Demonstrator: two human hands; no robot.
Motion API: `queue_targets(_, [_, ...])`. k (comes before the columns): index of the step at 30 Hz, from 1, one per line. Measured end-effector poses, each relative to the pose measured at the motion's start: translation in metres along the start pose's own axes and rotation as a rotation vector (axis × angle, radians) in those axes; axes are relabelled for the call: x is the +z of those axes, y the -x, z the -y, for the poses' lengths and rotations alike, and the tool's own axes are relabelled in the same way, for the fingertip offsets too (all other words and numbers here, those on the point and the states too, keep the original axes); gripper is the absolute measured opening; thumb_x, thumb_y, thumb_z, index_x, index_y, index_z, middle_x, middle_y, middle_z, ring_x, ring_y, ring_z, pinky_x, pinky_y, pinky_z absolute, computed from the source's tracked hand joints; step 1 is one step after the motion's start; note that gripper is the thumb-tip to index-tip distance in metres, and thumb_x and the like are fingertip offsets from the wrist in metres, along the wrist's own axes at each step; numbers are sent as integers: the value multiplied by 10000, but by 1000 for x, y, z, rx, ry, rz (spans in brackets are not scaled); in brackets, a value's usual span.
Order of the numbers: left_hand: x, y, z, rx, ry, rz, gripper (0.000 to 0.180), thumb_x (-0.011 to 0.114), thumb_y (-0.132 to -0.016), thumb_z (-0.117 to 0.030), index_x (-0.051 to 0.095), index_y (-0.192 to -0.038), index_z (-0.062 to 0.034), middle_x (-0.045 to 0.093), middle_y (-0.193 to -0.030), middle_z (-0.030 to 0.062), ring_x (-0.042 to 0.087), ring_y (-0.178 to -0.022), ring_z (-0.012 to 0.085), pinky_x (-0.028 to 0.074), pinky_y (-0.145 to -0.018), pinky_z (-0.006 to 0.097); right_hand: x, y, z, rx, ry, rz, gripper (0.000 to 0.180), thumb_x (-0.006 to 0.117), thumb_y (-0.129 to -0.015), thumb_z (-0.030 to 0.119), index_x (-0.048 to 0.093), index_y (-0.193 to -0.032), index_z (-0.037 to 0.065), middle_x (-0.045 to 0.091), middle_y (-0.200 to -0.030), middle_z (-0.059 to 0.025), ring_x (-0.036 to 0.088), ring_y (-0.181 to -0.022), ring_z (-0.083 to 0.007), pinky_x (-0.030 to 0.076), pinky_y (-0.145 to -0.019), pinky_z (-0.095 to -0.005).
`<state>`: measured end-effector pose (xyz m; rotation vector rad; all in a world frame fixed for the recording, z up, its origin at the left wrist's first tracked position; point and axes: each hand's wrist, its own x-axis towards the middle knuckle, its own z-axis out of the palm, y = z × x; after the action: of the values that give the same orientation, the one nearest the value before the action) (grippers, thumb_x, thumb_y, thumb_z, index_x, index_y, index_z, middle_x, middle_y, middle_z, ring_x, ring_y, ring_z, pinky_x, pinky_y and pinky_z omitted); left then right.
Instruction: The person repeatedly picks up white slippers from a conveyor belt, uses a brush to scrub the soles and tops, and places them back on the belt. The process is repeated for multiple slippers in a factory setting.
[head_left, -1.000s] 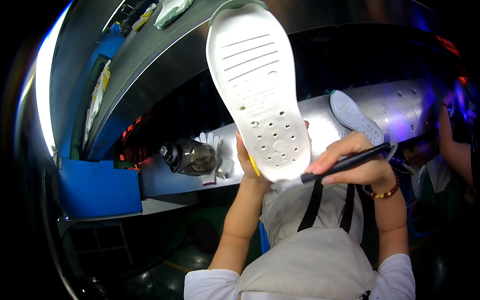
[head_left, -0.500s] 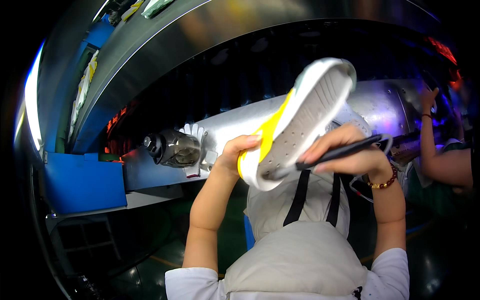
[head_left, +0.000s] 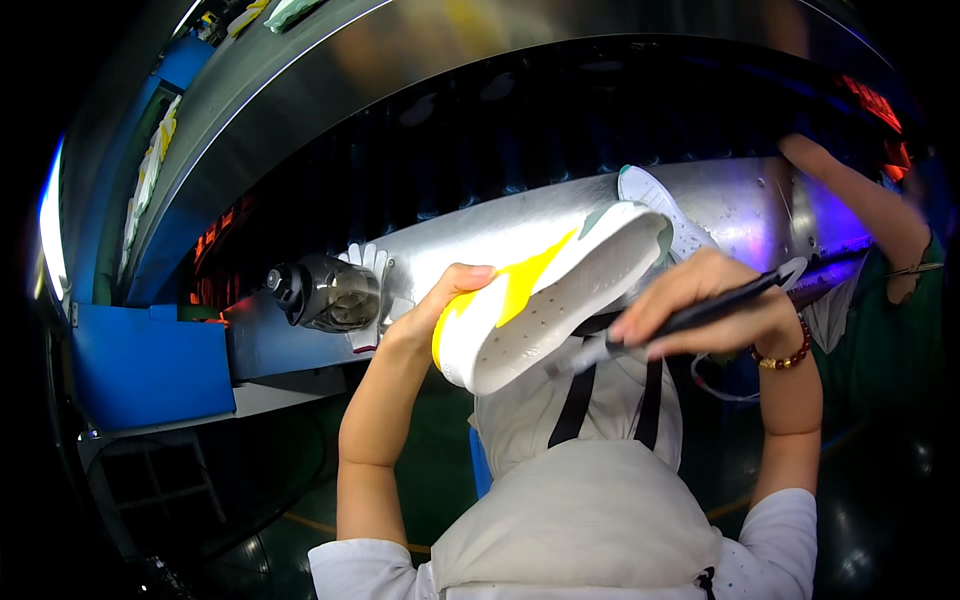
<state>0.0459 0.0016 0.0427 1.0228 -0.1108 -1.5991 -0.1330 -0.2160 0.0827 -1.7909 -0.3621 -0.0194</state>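
Now tilted lower than before: white-and-yellow perforated shoe sole (head_left: pixel 545 305) in left hand (head_left: pixel 440 305) fingers, right hand (head_left: pixel 700 310) fingers pinching black marker pen (head_left: pixel 680 322) at its edge.

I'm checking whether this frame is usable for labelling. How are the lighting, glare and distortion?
Head view: strong fisheye bending of the metal conveyor, black corners; glare and purple light on its right end; dark floor; the sole, left hand, right hand and pen are fairly well lit and sharp.
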Motion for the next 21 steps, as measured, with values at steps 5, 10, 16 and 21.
queue_targets(5, [1, 1, 0, 60, 113, -98, 389, 484, -730, -295, 564, -942, 22, 612, -826, 133, 597, -576, 132, 461, -485, 192, 12, 5, -11, 66, 81, 9, 171, 647, -672, 30, 613, -838, 6, 625, -857, -113, 607, -805, -190, 480, -733, -268])
queue_targets(10, [-38, 1, 14, 215, 231, 73, 428, 456, -743, -327, 501, -1007, 8, 547, -932, 140, 545, -718, 159, 449, -594, 241, 4, 14, -12, 41, -136, -231, 169, 639, -689, 35, 622, -856, 24, 620, -875, -131, 600, -836, -203, 482, -740, -265])
queue_targets(16, [-40, 15, 6, 410, 206, 77, 568, 412, -770, -440, 361, -1157, -28, 422, -1129, 124, 436, -962, 211, 412, -765, 330, 10, 14, -3, 56, 102, -113, 189, 678, -629, 28, 626, -809, 5, 628, -828, -130, 617, -763, -190, 490, -696, -254])
queue_targets(21, [-20, -35, 25, 627, 331, 424, 696, 376, -793, -535, 245, -1282, -57, 317, -1293, 111, 346, -1166, 254, 382, -908, 403, 20, 9, 1, -68, -2, -388, 185, 659, -645, 22, 627, -826, 4, 635, -795, -116, 610, -650, -135, 471, -566, -189])
